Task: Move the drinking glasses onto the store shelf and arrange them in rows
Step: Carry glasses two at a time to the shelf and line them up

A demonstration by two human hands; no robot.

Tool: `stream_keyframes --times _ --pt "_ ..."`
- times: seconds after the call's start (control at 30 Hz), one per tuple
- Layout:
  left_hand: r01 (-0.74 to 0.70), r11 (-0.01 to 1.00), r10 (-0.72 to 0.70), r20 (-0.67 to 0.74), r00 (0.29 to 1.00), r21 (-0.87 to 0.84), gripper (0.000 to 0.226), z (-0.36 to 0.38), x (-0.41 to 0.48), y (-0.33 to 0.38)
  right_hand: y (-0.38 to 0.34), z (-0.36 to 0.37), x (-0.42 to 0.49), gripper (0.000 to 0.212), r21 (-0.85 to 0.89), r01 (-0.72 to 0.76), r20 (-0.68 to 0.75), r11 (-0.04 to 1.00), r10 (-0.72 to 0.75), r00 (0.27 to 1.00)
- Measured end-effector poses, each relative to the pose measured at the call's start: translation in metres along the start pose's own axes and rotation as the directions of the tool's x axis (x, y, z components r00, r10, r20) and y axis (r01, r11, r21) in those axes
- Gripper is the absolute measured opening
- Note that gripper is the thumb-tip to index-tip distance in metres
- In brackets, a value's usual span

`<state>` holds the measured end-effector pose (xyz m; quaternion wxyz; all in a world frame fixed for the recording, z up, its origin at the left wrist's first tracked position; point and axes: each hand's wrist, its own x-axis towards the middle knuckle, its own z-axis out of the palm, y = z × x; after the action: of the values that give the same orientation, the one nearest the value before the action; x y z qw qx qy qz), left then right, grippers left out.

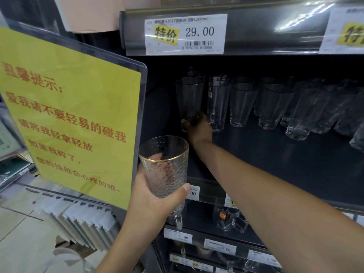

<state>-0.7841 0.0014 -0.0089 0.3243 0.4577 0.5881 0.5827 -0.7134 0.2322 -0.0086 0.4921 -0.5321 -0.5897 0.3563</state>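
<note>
My left hand [155, 198] grips a textured, gold-rimmed drinking glass [164, 166] upright in front of the shelf's left end. My right hand [198, 128] reaches deep into the dark shelf [275, 160] and holds the base of a tall clear glass [189, 97] at the far left of the row. To its right, several clear glasses [242, 103] stand in rows across the shelf, fading into shadow toward the back.
A yellow notice in a plastic holder [69, 115] hangs left of the shelf, close to my left hand. A price-tag rail [187, 34] runs overhead. Lower shelves hold glass mugs [230, 219]. Stacked flat packs [82, 219] sit at lower left.
</note>
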Motion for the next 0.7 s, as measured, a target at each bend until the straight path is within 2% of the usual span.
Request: stream_keyframes --times 0.13,0.43,0.6,0.7 --pt "-0.01 1.0 0.01 0.01 1.0 0.024 0.058 0.002 0.0 -0.002 0.002 -0.002 0.0 0.055 -0.019 -0.001 0.0 1.0 0.001 1.0" --pt "-0.025 0.999 0.025 0.012 1.0 0.02 0.057 0.004 0.004 -0.002 0.0 -0.004 -0.004 0.06 -0.038 0.031 0.003 0.999 -0.03 1.0" --pt "-0.033 0.999 0.034 0.028 0.999 -0.018 0.059 0.007 0.005 -0.004 0.0 -0.006 -0.01 0.046 -0.064 0.065 0.028 0.996 -0.063 0.998" --pt "-0.053 0.998 0.055 0.063 0.997 -0.029 0.062 0.012 0.006 -0.003 0.002 -0.016 -0.019 0.04 -0.079 0.053 0.106 0.995 -0.044 0.993"
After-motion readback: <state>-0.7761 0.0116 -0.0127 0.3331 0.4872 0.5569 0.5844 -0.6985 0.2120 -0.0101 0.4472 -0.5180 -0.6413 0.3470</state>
